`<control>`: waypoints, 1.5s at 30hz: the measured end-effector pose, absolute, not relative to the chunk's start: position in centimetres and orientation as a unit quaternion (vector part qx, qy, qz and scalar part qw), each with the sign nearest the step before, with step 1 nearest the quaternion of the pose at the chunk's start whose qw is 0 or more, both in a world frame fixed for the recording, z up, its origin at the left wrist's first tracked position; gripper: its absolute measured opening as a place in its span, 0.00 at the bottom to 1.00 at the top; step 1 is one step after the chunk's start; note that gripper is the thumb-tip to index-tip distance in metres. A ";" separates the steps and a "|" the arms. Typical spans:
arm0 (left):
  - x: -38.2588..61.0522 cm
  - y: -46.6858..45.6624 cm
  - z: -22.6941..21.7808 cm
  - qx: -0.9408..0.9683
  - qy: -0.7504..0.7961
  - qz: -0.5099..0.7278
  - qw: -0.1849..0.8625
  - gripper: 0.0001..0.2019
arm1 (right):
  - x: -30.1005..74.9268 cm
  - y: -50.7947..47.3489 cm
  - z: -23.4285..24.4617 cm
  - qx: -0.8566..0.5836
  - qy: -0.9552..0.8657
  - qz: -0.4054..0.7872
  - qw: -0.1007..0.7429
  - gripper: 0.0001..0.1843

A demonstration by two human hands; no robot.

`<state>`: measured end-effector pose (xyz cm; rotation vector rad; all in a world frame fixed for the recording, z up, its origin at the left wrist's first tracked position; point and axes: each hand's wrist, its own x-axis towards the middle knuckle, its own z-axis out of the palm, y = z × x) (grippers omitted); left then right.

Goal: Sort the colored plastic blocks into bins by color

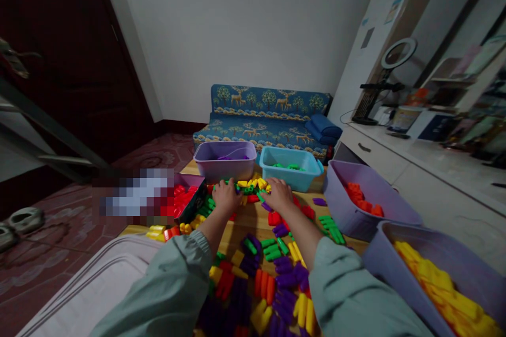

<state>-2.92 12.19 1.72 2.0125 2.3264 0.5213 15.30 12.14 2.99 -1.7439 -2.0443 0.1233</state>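
Both my hands reach forward over a low wooden table [253,218] strewn with plastic building blocks in several colours. My left hand [226,195] rests knuckles-up with fingers curled down onto a small heap of yellow and green blocks [251,185]. My right hand [279,193] lies on the same heap from the right, fingers bent into the blocks. What either hand grips is hidden under the fingers. More blocks [264,279] lie between my forearms.
Bins ring the table: a purple bin [225,160] and a teal bin with green blocks [290,167] at the back, a lilac bin with red blocks [369,202] and one with yellow blocks [443,284] on the right. A blue sofa [264,113] stands behind.
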 end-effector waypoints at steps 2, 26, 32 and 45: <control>-3.3 12.6 1.7 0.653 0.742 0.151 0.008 0.29 | 14.9 12.7 2.5 -0.624 -0.756 0.047 0.193 0.28; -1.6 8.9 3.4 0.745 0.640 0.109 0.153 0.28 | 14.4 9.5 1.4 -0.572 -0.782 0.119 0.219 0.19; -0.6 7.0 1.2 0.758 0.605 0.160 0.182 0.26 | 13.9 8.0 -1.0 -0.553 -0.782 0.150 0.244 0.29; -1.7 1.5 0.8 0.682 0.560 0.375 0.284 0.16 | 15.5 1.4 0.0 -0.580 -0.641 0.281 0.417 0.12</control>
